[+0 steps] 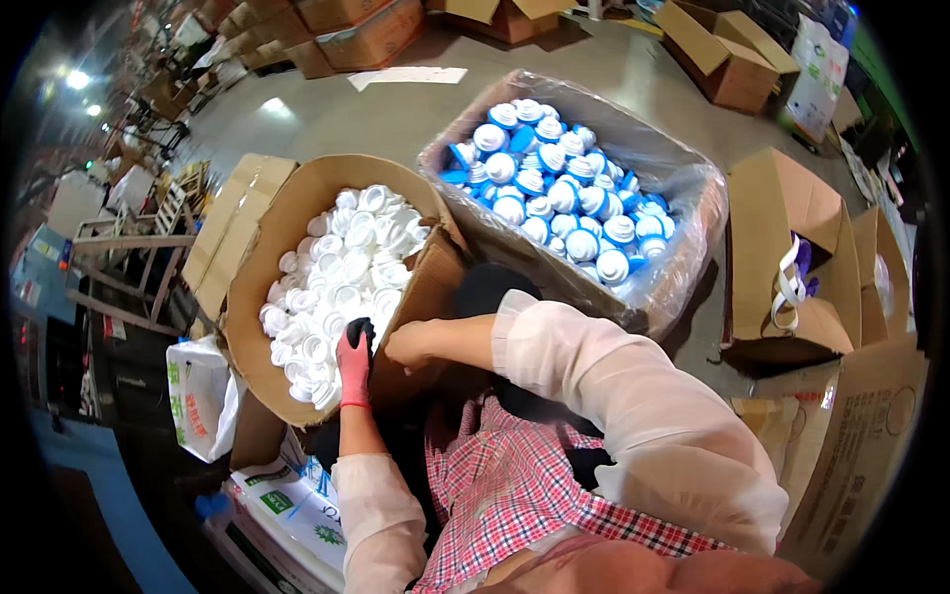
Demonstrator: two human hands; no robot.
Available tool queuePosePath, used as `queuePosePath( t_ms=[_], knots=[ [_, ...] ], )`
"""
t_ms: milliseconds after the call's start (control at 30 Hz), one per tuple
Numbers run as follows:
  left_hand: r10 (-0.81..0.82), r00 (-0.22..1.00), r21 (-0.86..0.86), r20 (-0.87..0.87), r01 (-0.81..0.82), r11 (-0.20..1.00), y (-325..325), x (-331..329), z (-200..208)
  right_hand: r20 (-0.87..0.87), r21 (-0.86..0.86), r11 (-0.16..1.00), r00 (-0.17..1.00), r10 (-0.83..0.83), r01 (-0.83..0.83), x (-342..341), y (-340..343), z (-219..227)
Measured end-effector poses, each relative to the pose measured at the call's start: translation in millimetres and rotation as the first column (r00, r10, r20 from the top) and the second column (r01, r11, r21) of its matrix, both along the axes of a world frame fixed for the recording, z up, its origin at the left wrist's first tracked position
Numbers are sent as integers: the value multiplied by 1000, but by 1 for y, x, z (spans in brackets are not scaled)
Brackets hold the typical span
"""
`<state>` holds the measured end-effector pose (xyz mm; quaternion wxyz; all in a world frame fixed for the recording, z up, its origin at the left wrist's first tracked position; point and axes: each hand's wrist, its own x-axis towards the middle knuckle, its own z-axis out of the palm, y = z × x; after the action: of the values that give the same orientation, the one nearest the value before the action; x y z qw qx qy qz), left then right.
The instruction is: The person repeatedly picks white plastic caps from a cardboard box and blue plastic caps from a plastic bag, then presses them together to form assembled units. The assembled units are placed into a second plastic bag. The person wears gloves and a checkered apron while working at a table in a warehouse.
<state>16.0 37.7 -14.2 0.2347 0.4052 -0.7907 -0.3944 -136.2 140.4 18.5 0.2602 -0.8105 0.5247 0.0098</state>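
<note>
Loose white plastic caps [341,267], many with round rims, fill an open cardboard carton [259,213] in front of me. At the near side of this heap is my left hand [354,361], in a reddish glove with black fingertips. Its fingers are drawn together, and whatever they hold cannot be made out. My right hand [408,345], bare, is close by at the carton's right-hand wall. Its fingers curl inward, and what lies in them is hidden. To the right, a plastic-lined box [693,188] holds a heap of white parts with blue rims [564,193].
Open cartons [792,247] stand at the right, one with a white strap [788,287] hanging out. A white bag [203,396] sits left of the caps' carton. Another open carton [727,74] and stacked boxes [371,40] stand farther off on the grey floor.
</note>
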Motion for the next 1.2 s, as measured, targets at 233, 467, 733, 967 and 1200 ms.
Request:
queuePosePath(
  t_ms=[233,467,733,967,1200],
  knots=[
    [289,735,33,-614,-342,939,25,74,86,-111,175,985,994,15,4,-3,-5,-11],
    [699,585,-57,-411,-782,621,59,310,44,20,26,999,999,34,-35,-3,26,27],
    [952,285,238,-116,-922,305,151,436,-102,387,-168,972,918,-91,167,-17,30,44],
    [929,363,243,70,-910,337,117,448,-184,301,-388,920,952,63,62,26,-10,55],
    [851,444,75,279,-894,442,-13,441,-199,23,-329,925,977,210,-191,82,-61,8]
  ],
)
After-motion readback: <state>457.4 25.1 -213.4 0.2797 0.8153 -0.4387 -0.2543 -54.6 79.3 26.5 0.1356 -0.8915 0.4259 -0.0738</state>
